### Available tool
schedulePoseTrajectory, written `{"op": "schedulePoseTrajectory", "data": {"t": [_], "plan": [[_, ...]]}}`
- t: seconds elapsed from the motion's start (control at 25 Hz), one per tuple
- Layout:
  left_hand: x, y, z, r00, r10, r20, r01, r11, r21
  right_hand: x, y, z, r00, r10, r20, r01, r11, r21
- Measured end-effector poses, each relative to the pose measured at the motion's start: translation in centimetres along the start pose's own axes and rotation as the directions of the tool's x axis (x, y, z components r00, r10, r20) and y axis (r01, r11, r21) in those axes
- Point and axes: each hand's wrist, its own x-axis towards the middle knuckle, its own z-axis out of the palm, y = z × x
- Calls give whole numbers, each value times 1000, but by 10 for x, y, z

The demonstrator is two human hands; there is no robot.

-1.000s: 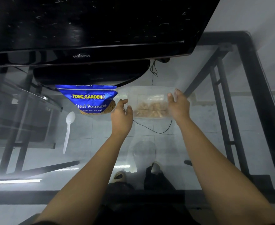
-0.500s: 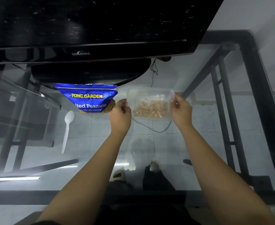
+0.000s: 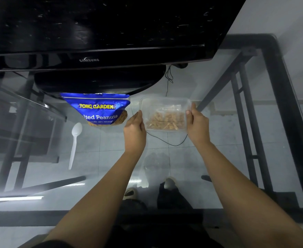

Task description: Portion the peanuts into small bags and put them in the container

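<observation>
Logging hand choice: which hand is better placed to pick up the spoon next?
Probably left: the left hand holds the container on the side nearest the spoon; the right hand holds its far side.

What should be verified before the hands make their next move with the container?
1. Left hand holds the clear rectangular plastic container at its left edge: ok.
2. Right hand holds its right edge: ok.
3. Small clear bags of peanuts lie inside: ok.
4. Lid fitted: cannot tell.
5. Blue foil peanut bag stands apart, left of the container: ok.
6. White plastic spoon lies away from both hands: ok.
</observation>
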Motion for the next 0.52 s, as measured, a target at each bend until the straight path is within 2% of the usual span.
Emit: {"op": "schedulePoseTrajectory", "data": {"t": [0.2,0.36,0.48,0.52], "plan": [[2,1,-5,999,13,42,-14,1000,25,5,-1,-3,999,-16,31,18,999,-50],[-3,6,-12,994,17,105,-21,999,36,-3,-5,-4,993,-14,114,26,995,-100],[-2,14,-18,993,-33,117,27,998,48,-5,-23,-14,998,-36,60,46,985,-167],[-14,10,-16,993,-11,119,8,1000,26,-18,-24,-10,993,-111,43,117,977,-179]]}}
